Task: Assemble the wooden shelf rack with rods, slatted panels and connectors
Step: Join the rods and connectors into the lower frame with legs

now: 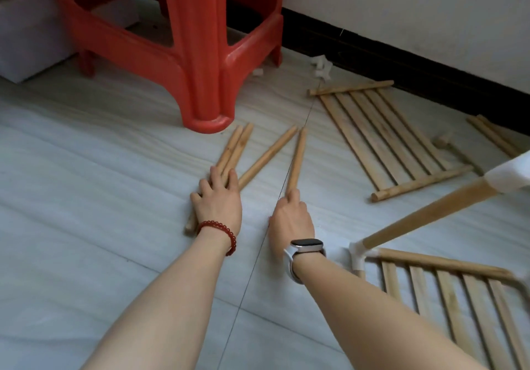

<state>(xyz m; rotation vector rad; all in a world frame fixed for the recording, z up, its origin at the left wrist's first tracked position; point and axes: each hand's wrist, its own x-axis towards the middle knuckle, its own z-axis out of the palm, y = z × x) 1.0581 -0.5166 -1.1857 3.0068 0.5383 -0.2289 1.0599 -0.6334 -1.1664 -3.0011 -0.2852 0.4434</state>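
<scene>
On the pale tiled floor point(86, 169), the left hand point(218, 200) lies over a bundle of round light-wood rods point(233, 151), fingers curled round them; their long axes run away from the person, tilted slightly right. The right hand point(291, 220) pinches the near end of a single wooden rod point(297, 159) pointing almost straight away. A loose slatted wooden panel point(384, 140) lies flat to the right, slats running diagonally toward the near right, near the black skirting point(401, 63).
</scene>
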